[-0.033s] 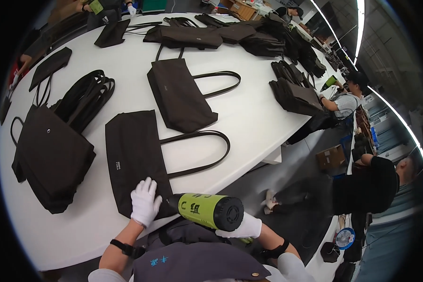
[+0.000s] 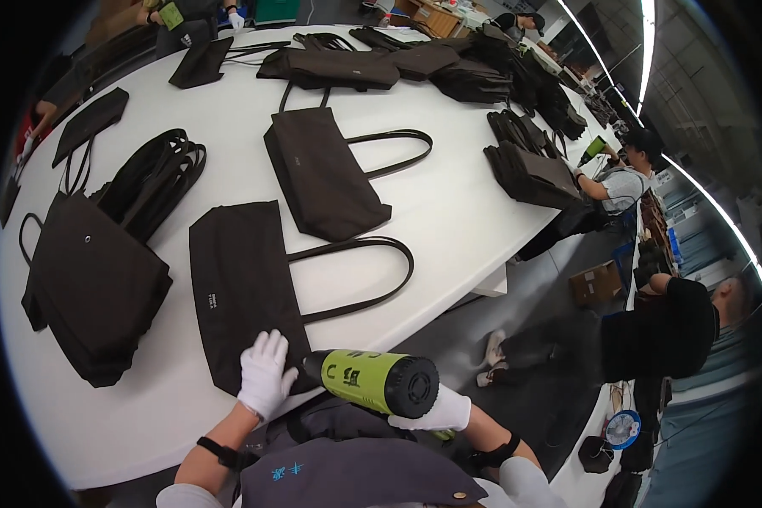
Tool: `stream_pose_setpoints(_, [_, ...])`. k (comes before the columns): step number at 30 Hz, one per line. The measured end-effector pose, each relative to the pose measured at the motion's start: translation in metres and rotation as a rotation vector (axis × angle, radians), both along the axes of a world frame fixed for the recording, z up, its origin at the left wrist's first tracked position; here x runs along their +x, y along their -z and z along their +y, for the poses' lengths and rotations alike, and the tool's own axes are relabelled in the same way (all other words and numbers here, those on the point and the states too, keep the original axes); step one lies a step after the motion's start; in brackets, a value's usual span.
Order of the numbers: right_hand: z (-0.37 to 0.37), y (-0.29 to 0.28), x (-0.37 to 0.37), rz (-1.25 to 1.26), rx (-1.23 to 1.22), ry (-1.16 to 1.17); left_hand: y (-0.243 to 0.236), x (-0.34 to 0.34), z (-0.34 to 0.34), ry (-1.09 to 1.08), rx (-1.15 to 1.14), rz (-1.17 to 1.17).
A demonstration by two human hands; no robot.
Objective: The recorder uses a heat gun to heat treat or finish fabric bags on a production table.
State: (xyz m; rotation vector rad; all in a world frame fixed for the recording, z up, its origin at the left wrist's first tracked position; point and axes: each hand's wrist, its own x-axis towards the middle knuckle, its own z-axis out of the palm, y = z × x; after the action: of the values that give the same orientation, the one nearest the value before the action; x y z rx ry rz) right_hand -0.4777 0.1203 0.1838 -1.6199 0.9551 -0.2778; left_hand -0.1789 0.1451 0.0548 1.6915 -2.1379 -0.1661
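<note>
My left hand (image 2: 265,372), in a white glove, lies with fingers extended on the lower part of a dark brown tote bag (image 2: 241,275) at the table's near edge. Two looped straps (image 2: 381,239) extend rightward from that bag. My right hand (image 2: 436,408), also gloved, grips a green and black heat gun (image 2: 368,381), whose dark nozzle points left at the bag, just right of my left hand. The heat gun's body hides most of my right fingers.
The white table (image 2: 449,254) holds another tote (image 2: 322,169), a stack at left (image 2: 93,288) and piles at the back and right. A seated co-worker (image 2: 631,186) works at right; another person (image 2: 652,330) stands nearer. A cardboard box (image 2: 593,284) sits on the floor.
My left hand has shifted slightly right and down on the bag. The heat gun has barely moved.
</note>
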Motion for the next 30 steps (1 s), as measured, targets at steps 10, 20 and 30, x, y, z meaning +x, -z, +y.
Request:
stream_pose_setpoints(10, [-0.003, -0.006, 0.008, -0.061, 0.279, -0.012, 0.018, 0.019, 0.097, 0.149, 0.667, 0.540])
stream_pose_setpoints(20, [-0.013, 0.002, 0.024, -0.117, 0.135, -0.050, 0.043, 0.017, 0.101, -0.656, 1.002, 1.655])
stream_pose_setpoints(30, [-0.010, 0.010, 0.023, -0.194, -0.032, 0.077, 0.028, 0.015, 0.095, -0.723, 0.974, 1.664])
